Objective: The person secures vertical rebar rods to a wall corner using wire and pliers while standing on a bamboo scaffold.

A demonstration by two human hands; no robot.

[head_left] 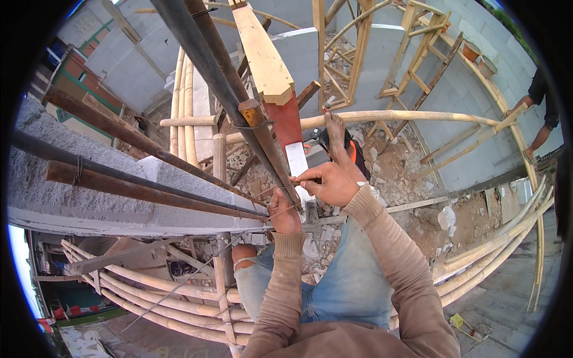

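Rusty steel bars [262, 143] come down from the upper left and meet other rusty bars [143, 190] running along the wall top. Where they meet, my left hand [285, 213] is closed with its thumb up, close against the bar ends; what lies inside its fingers is hidden. Just to its upper right, my right hand [334, 184] pinches a thin rod-like metal piece between thumb and index finger, beside the upright bars. A red-painted board [285, 122] and a small white block [296, 158] are just beyond the hands.
A grey block wall [89, 161] runs along my left. Bamboo poles [412, 116] cross ahead, with my bare foot [336, 136] on one. More bamboo poles [161, 298] lie below. Rubble [388, 158] covers the ground. Another person's legs [537, 131] show at far right.
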